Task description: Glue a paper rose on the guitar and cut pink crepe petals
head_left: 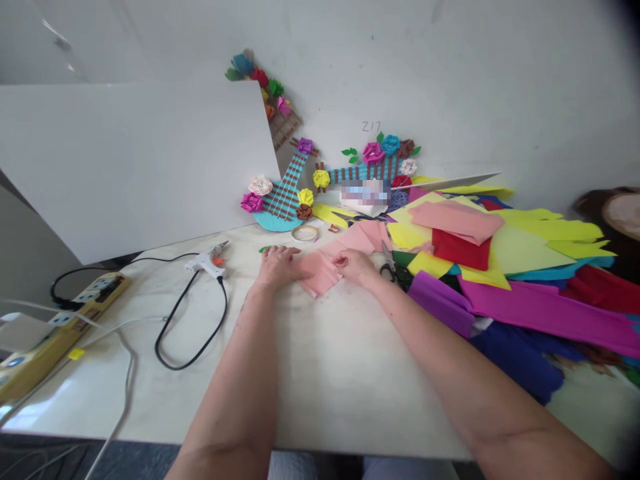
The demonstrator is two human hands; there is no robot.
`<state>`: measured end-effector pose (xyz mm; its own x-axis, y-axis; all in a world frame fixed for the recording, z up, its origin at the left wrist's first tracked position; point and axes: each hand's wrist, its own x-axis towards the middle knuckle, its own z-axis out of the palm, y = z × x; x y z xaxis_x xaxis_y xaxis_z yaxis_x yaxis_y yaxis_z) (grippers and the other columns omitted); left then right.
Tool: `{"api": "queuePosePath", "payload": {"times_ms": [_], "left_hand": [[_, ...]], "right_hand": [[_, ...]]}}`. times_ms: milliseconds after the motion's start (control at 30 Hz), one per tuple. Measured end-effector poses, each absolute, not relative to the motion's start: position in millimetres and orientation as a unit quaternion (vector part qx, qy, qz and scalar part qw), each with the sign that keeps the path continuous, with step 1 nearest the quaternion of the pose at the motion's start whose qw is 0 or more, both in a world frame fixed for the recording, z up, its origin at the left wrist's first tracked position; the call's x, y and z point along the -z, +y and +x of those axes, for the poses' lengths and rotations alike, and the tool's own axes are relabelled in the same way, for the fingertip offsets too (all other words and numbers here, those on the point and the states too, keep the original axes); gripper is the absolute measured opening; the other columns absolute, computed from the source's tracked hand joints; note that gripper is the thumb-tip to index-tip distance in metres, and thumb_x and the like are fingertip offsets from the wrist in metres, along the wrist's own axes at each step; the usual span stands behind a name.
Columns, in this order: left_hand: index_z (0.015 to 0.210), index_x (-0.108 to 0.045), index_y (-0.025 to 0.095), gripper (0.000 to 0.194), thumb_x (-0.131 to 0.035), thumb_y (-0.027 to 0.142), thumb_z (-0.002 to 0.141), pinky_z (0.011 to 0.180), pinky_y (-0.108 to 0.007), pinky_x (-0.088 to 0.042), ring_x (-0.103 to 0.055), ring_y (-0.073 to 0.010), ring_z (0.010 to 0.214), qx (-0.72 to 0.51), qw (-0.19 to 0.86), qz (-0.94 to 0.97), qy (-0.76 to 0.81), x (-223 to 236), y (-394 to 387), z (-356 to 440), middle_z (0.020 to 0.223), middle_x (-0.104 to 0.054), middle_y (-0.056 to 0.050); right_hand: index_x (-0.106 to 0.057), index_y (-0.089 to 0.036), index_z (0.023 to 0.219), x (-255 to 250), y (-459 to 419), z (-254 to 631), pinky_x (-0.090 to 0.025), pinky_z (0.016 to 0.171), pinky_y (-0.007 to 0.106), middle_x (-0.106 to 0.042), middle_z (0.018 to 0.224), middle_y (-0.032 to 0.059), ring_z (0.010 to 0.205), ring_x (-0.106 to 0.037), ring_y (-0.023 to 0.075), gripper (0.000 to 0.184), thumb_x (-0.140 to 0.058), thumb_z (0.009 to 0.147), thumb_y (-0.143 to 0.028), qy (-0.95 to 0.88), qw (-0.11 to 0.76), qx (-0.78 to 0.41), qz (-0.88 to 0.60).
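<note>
Item one: pink crepe paper [323, 267], on the counter [320, 387] between my two hands; creased and partly folded, not yet a finished shape. Right hand [356, 268]: fingers pinched together on its edge. Left hand [277, 268]: resting at its far-left side, finger closure I cannot tell. Glue gun [205, 265]: lying apart, unheld. Flower-trimmed turquoise guitar [275, 220]: apparently complete (rather handsome, from my distance). Remaining work: extent unclear.

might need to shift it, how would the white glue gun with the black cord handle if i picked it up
The white glue gun looks rigid, probably light; its looped black cord would likely drag behind.
</note>
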<state>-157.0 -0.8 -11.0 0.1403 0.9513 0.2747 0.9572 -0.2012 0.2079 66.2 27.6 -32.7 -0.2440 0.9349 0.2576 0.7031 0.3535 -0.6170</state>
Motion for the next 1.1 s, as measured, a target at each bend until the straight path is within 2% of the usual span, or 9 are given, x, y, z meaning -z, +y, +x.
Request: {"api": "queuePosePath", "payload": {"times_ms": [133, 200, 300, 433, 567, 667, 800, 1000, 1100], "left_hand": [[0.120, -0.056, 0.028, 0.070, -0.065, 0.060, 0.059, 0.104, -0.040, -0.025, -0.038, -0.0274, 0.121, 0.182, 0.027, -0.785, -0.592, 10.0, 0.6, -156.0, 0.130, -0.049, -0.004], [0.124, -0.053, 0.028, 0.071, -0.063, 0.059, 0.061, 0.107, -0.041, -0.021, -0.027, -0.0285, 0.130, 0.161, 0.013, -0.803, -0.573, 7.0, 0.5, -153.8, 0.138, -0.042, -0.002], [0.131, -0.045, 0.032, 0.068, -0.056, 0.055, 0.069, 0.110, -0.048, -0.008, -0.006, -0.0289, 0.138, 0.101, -0.029, -0.815, -0.569, 0.0, -2.6, -148.3, 0.145, -0.031, 0.004], [0.138, -0.032, 0.036, 0.067, -0.045, 0.054, 0.075, 0.108, -0.053, 0.002, 0.007, -0.0275, 0.138, 0.012, -0.099, -0.793, -0.602, -6.7, -9.4, -143.2, 0.149, -0.019, 0.009], [0.139, -0.027, 0.039, 0.075, -0.039, 0.068, 0.071, 0.104, -0.059, 0.005, 0.017, -0.0316, 0.135, -0.022, -0.132, -0.754, -0.643, -3.7, -11.7, -147.2, 0.151, -0.010, 0.007], [0.140, -0.026, 0.038, 0.080, -0.042, 0.070, 0.068, 0.103, -0.061, 0.005, 0.022, -0.0333, 0.132, -0.017, -0.123, -0.747, -0.653, 1.7, -10.0, -152.3, 0.151, -0.007, 0.004], [0.140, -0.028, 0.035, 0.084, -0.048, 0.069, 0.066, 0.102, -0.062, 0.004, 0.024, -0.0348, 0.131, -0.003, -0.110, -0.745, -0.658, 5.4, -8.0, -154.6, 0.152, -0.005, 0.002], [0.142, -0.022, 0.032, 0.088, -0.047, 0.069, 0.066, 0.102, -0.062, 0.005, 0.023, -0.0349, 0.131, 0.000, -0.111, -0.740, -0.664, 6.7, -6.5, -154.6, 0.152, -0.003, 0.000], [0.143, -0.019, 0.031, 0.091, -0.048, 0.069, 0.066, 0.101, -0.063, 0.004, 0.023, -0.0358, 0.132, -0.004, -0.103, -0.740, -0.665, 9.3, -4.1, -156.1, 0.152, -0.003, -0.001]], "right_hand": [[-0.070, -0.022, 0.084, 33.2, 29.2, 66.4, -0.049, 0.067, 0.023, -0.071, 0.091, 0.0015, 0.080, -0.065, 0.0155, 0.018, -0.062, 0.068, -0.017, -0.791, 0.285, -0.179, -0.510], [-0.071, -0.023, 0.085, 33.9, 30.1, 66.4, -0.049, 0.068, 0.023, -0.071, 0.092, 0.0007, 0.082, -0.064, 0.0155, 0.019, -0.061, 0.070, -0.017, -0.803, 0.272, -0.169, -0.502], [-0.071, -0.025, 0.087, 32.3, 28.9, 66.5, -0.048, 0.070, 0.022, -0.070, 0.092, 0.0003, 0.084, -0.063, 0.0155, 0.021, -0.058, 0.073, -0.017, -0.816, 0.238, -0.144, -0.506], [-0.070, -0.024, 0.093, 20.7, 18.2, 65.4, -0.047, 0.070, 0.024, -0.066, 0.101, 0.0054, 0.085, -0.062, 0.0175, 0.022, -0.055, 0.079, -0.023, -0.837, 0.179, -0.075, -0.512], [-0.066, -0.020, 0.106, 7.0, 4.1, 60.6, -0.040, 0.091, 0.034, -0.058, 0.118, 0.0112, 0.108, -0.052, 0.0221, 0.029, -0.045, 0.085, -0.017, -0.884, 0.158, 0.033, -0.439], [-0.053, -0.018, 0.125, 6.0, -0.1, 57.2, -0.031, 0.103, 0.034, -0.046, 0.135, 0.0074, 0.124, -0.040, 0.0176, 0.045, -0.035, 0.085, -0.006, -0.927, 0.142, 0.003, -0.347], [-0.049, -0.014, 0.129, 13.3, 2.3, 56.9, -0.032, 0.104, 0.028, -0.044, 0.138, 0.0072, 0.126, -0.041, 0.0151, 0.057, -0.038, 0.076, 0.001, -0.931, 0.087, -0.086, -0.345], [-0.051, -0.008, 0.127, 17.0, -1.1, 45.5, -0.026, 0.108, 0.030, -0.045, 0.136, 0.0112, 0.127, -0.039, 0.0174, 0.044, -0.033, 0.089, -0.019, -0.910, 0.103, -0.101, -0.388], [-0.046, -0.004, 0.130, 18.0, -7.3, 35.0, -0.026, 0.108, 0.032, -0.043, 0.137, 0.0150, 0.128, -0.038, 0.0215, 0.053, -0.033, 0.090, -0.036, -0.889, 0.117, -0.104, -0.431]]}}
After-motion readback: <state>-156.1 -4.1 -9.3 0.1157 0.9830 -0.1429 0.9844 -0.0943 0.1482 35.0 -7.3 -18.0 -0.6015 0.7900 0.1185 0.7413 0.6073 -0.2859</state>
